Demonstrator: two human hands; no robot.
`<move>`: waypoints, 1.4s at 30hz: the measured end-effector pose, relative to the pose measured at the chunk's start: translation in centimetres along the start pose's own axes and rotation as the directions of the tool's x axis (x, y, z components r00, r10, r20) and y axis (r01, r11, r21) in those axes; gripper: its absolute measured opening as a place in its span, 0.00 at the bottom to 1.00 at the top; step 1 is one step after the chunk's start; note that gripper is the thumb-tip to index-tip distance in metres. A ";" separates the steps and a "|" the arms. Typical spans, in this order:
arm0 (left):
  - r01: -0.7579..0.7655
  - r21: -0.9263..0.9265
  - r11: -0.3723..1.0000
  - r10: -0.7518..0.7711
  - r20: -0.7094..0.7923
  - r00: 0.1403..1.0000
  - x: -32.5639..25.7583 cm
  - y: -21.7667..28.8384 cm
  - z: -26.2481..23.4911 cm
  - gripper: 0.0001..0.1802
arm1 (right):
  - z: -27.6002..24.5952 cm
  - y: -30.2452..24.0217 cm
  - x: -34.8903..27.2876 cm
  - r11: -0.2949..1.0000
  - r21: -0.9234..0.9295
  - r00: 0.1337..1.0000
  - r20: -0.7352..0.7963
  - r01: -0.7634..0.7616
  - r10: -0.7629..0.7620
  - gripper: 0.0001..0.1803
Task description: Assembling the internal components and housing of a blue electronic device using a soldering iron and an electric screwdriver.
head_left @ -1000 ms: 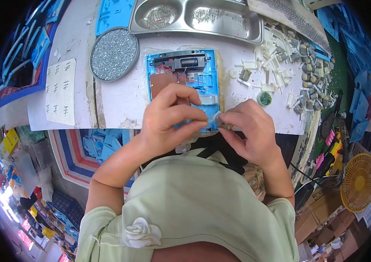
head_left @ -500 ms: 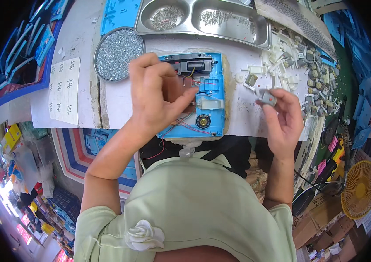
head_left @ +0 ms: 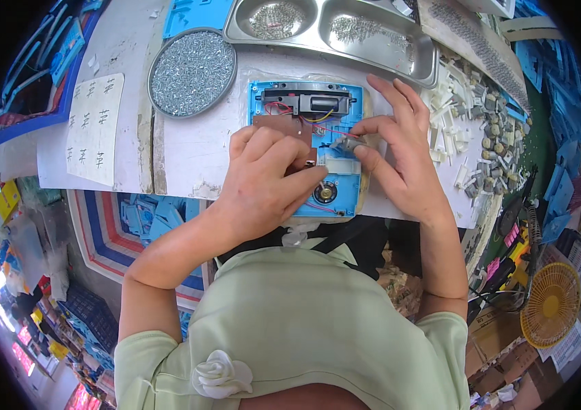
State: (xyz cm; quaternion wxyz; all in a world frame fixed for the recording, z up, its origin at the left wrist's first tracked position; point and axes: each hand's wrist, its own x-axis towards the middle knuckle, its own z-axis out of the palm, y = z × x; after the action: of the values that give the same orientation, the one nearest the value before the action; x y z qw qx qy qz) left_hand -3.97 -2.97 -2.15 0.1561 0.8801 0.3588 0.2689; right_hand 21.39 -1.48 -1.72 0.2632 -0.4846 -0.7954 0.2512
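A blue plastic casing (head_left: 353, 92) lies on the table in front of me. It holds a black module (head_left: 321, 104), a brown circuit board (head_left: 278, 123), a white plastic piece (head_left: 342, 166), thin red wires and a round speaker (head_left: 326, 193). My left hand (head_left: 259, 179) is closed over the casing's left side, thumb and fingers pinched near the board's lower edge; what they hold is hidden. Between thumb and forefinger of my right hand (head_left: 403, 152) is a small grey motor (head_left: 349, 143), just above the casing's right part.
Beyond the casing stand a round tray (head_left: 192, 74) of small screws and a metal compartment tray (head_left: 372, 67) with small parts. White plastic pieces (head_left: 449, 126) and grey motors (head_left: 492, 150) are piled on the right. A handwritten sheet (head_left: 95, 130) lies at left.
My right hand has brought the grey motor leftward from beside the pile to the casing. My left hand has moved down and right, its fingers closing near the board's lower edge.
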 end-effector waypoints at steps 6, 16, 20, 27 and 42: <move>0.069 -0.147 0.987 -0.067 0.022 0.998 -0.4 0.0 -0.7 0.18 | 0.2 -0.3 1.1 0.994 -0.106 0.999 0.019 0.034 -0.032 0.11; 0.107 -0.002 0.994 -0.102 -0.303 0.948 2.7 -2.3 0.1 0.15 | 0.1 -0.8 1.8 0.996 -0.052 0.996 0.051 -0.076 0.079 0.13; 0.077 -0.028 0.997 -0.081 -0.267 0.960 3.6 -2.3 0.0 0.16 | -0.4 -1.0 1.5 0.991 -0.119 0.998 -0.007 -0.068 0.068 0.15; 0.091 -0.079 0.993 -0.108 -0.252 0.962 3.7 -2.5 0.0 0.10 | 0.5 -2.9 1.7 1.000 -0.018 0.979 -0.201 -0.026 0.022 0.14; 0.235 -0.497 0.835 -0.332 -0.116 0.936 3.0 -3.0 -0.8 0.09 | 2.4 -3.8 3.0 0.938 0.317 0.958 -0.194 -0.141 0.209 0.09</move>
State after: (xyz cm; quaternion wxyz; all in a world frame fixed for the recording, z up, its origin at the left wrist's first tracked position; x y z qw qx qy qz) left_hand -4.23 1.32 -1.82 0.3692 0.7204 0.4221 0.4082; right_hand 16.23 -0.63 -0.45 0.3983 -0.5335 -0.6666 0.3352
